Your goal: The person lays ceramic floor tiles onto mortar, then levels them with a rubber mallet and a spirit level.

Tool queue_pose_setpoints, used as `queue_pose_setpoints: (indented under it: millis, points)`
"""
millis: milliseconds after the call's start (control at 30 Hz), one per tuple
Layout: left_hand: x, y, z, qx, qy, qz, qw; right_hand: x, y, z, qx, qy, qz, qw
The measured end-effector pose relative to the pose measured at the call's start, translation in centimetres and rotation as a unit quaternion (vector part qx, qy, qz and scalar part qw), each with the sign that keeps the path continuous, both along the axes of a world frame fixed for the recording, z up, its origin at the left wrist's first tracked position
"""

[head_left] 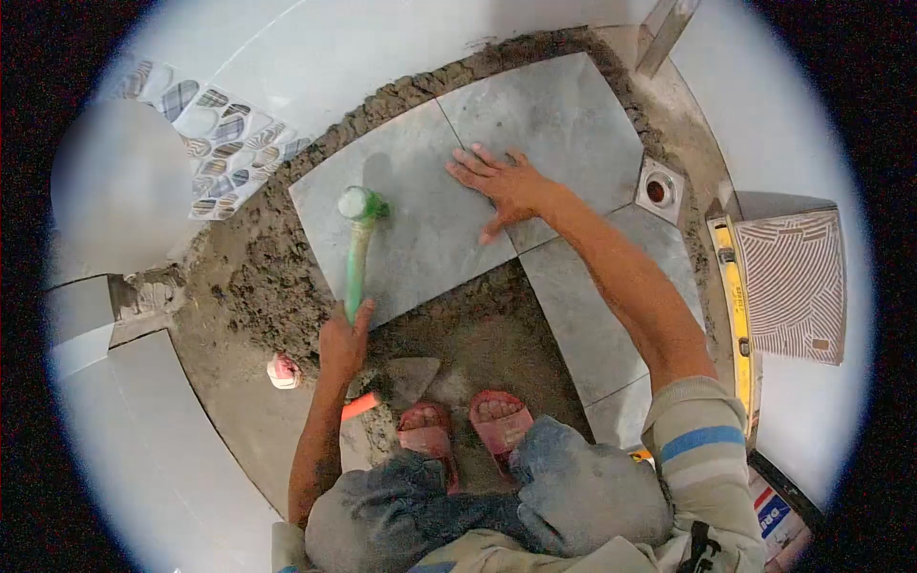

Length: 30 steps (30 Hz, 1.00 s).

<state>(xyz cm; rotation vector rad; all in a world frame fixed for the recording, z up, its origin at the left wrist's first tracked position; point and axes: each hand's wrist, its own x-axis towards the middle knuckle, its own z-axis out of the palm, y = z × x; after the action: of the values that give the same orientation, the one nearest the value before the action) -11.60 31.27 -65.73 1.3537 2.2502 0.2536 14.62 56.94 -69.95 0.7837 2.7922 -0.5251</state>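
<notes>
My left hand [344, 339] is closed round the lower end of the green handle of a mallet [357, 239]. The mallet's pale head is over the left grey floor tile [420, 224]. Fingers spread, my right hand [501, 188] lies on the seam between that tile and the upper grey tile [554, 115]. Below the right forearm, another grey tile [602, 296] adjoins them. A square drain [661, 189] with a round brown hole sits at the right corner of the tiles.
Rough mortar [277, 277] borders the tiles. A trowel [415, 375] with a red handle lies by my pink sandals. On the right, a yellow spirit level [734, 306] stands beside a tile with ridged backing [793, 282]. Pebble-patterned tile [229, 153] covers part of the left wall.
</notes>
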Motion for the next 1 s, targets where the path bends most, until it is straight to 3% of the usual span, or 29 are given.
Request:
queue_pose_setpoints:
  millis: [33,167,233,367,433,567,633,767,833,867,967,1000]
  points:
    - [-0.2,0.1,0.4,-0.010,0.000,0.012,1.000,-0.4,0.2,0.8,-0.028,-0.041,0.019,0.999]
    - [-1.6,-0.4,-0.2,-0.019,0.023,-0.005,1.000,-0.6,0.2,0.5,-0.035,-0.030,-0.011,0.999]
    - [-1.3,-1.0,0.7,-0.066,0.085,0.028,0.994,-0.6,0.5,0.6,-0.023,-0.063,0.030,0.997]
    - [-2.8,-5.7,0.0,-0.024,0.102,-0.003,0.994,-0.2,1.0,0.8,-0.037,-0.057,0.027,0.997]
    - [-3.3,-6.4,0.7,0.083,0.163,-0.139,0.973,0.0,0.7,0.9,-0.025,-0.046,0.021,0.998]
    - [-6.0,-5.0,-2.5,0.089,0.134,-0.122,0.979,0.2,0.2,1.4,0.000,-0.056,0.002,0.998]
    - [-6.1,-2.5,-1.2,-0.065,0.135,-0.050,0.987,-0.1,0.4,1.6,0.017,-0.062,0.002,0.998]
    - [-6.9,-2.7,-2.6,0.049,0.090,-0.086,0.991,-0.4,0.2,2.1,0.027,-0.072,0.002,0.997]
    - [-6.1,-1.9,-2.1,-0.005,0.115,-0.073,0.991,-0.7,-0.2,2.2,0.058,-0.095,0.017,0.994]
    - [-5.6,-1.5,-1.7,-0.057,0.141,-0.055,0.987,-1.2,-0.9,1.7,0.063,-0.092,0.017,0.994]
    - [-5.7,-1.9,-2.3,0.002,0.114,-0.070,0.991,-5.4,-3.7,0.9,0.063,0.036,-0.009,0.997]
    - [-5.4,-1.8,-2.2,-0.043,0.124,-0.043,0.990,-6.8,-5.1,1.3,0.070,0.054,-0.002,0.996]
